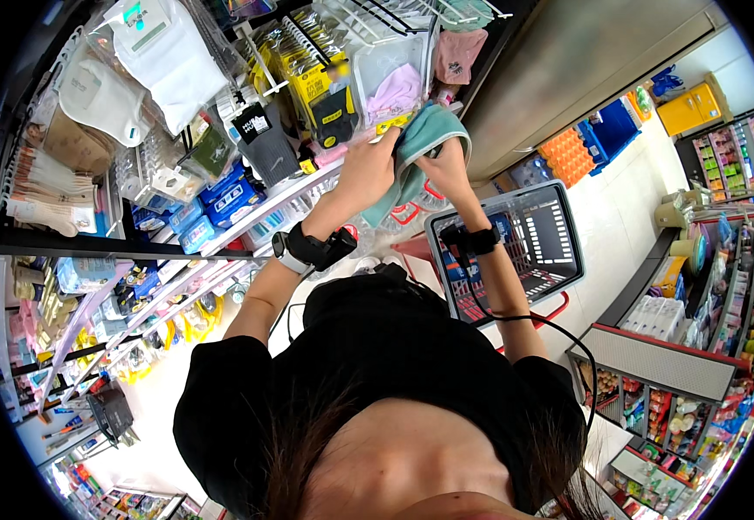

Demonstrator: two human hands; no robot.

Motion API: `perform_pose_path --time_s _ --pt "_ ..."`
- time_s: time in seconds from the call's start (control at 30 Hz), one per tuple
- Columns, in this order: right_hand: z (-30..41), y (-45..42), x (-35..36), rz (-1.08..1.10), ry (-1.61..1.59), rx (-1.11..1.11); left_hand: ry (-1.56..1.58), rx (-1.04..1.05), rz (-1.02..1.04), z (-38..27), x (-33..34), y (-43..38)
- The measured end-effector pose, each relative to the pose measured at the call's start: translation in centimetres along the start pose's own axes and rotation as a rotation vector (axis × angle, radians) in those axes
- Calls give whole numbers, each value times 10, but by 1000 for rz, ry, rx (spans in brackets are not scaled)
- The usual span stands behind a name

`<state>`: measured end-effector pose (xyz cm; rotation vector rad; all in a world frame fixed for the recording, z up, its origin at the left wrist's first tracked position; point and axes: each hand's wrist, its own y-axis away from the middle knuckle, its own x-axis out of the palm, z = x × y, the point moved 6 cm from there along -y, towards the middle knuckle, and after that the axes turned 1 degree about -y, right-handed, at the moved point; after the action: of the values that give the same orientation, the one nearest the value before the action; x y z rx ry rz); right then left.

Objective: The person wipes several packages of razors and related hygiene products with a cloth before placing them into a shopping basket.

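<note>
A teal towel-like cloth (438,130) with a pale edge is folded between my two hands in front of the shelf. My left hand (369,168) grips its left side, fingertips partly hidden behind the fabric. On the right side, my right hand (448,168) pinches a fold, with a small dark piece showing beside its fingers. Just beyond the cloth hang a packaged lilac textile (395,91) and a pink cloth (461,55). Dark grey socks (276,151) and yellow-carded sock packs (312,78) hang left of my left hand.
A grey shopping basket (573,227) with red handles and blue packages stands below my right forearm. The white shelf edge (286,195) runs under the hanging goods. A grey metal panel (533,84) rises at right. A cable (565,325) loops from my right wrist.
</note>
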<state>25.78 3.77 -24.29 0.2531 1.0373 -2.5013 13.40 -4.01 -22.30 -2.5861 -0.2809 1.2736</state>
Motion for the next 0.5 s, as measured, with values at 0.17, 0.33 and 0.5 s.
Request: perform_pose_path --time_s 0.17,0.33,0.5 --pt "-7 9 11 31 70 200 -116 1 -17 -5 5 4" --pt "-1 10 14 -95 242 235 -157 -19 20 1 17 6" --pt "17 11 9 -133 410 -91 -169 45 -53 -4 11 9"
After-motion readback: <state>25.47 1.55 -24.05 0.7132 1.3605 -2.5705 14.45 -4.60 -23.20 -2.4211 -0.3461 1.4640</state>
